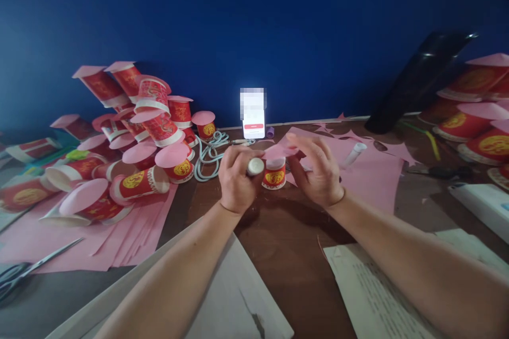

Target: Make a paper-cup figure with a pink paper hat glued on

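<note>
My left hand [240, 179] is closed around a white tube [255, 167] that looks like a glue stick; its round end faces me. Just to the right, a red paper cup [273, 176] with a yellow emblem stands upside down on the table. Over its top lies a pink paper disc [275, 152], whose left edge is close to my left fingers. On the other side my right hand [320, 172] has its thumb and fingertips at the disc's right edge, pinching it. Its remaining fingers are curled above.
Red cups with pink discs [153, 111] are heaped at left, more [473, 122] at right. Pink sheets [131, 238], scissors [35, 267], a lit phone [253, 114], a coiled cable [207, 156], cut pink paper [374, 180], a black cylinder [417, 82] and a printed page [369, 286] surround the hands.
</note>
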`<state>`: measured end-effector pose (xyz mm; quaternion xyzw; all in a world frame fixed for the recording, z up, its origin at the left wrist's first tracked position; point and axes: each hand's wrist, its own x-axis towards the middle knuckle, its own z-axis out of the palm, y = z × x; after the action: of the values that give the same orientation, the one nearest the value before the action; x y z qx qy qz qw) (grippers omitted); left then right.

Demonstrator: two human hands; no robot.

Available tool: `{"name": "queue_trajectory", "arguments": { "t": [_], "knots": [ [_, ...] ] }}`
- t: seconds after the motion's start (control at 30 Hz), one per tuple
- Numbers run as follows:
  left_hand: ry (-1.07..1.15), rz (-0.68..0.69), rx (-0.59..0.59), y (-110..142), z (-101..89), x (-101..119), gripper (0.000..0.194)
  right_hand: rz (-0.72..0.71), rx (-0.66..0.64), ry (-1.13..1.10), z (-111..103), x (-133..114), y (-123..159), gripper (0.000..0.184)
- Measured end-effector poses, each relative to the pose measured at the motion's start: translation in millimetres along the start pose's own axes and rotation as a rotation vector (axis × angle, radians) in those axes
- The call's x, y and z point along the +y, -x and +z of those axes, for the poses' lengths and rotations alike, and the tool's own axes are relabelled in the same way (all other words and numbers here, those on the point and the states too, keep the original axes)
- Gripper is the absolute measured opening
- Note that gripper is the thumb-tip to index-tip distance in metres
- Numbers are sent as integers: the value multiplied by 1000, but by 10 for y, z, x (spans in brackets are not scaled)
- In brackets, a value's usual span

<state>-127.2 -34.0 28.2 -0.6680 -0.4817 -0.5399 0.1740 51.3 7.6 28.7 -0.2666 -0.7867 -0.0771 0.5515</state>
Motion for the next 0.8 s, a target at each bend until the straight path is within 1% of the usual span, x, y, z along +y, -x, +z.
{"name": "queue_trajectory", "arguments": {
  "t": [0.1,0.17,0.2,0.3,0.37,0.47,0.63,0.8],
  "knots": [
    [-47,-9,50,-17,21,-94,11,-4,47,15,-42,-33,29,56],
    [-75,-17,78,-8,46,-159,10,-39,30,4,-81,-57,62,54],
    [-85,-17,82,1,61,-185,10,-59,-3,-3,-100,-68,85,52],
    [-79,11,64,34,100,-224,12,-116,-115,2,-139,-89,167,49],
    [-48,47,46,47,121,-220,14,-132,-156,23,-146,-92,216,49],
    [-37,80,34,48,144,-202,14,-123,-175,69,-133,-82,258,44],
    [-110,103,10,53,165,-204,11,-110,-202,132,-103,-48,265,35],
    [-156,144,-22,81,154,-231,16,-112,-239,166,-102,-43,256,29]
  ]
}}
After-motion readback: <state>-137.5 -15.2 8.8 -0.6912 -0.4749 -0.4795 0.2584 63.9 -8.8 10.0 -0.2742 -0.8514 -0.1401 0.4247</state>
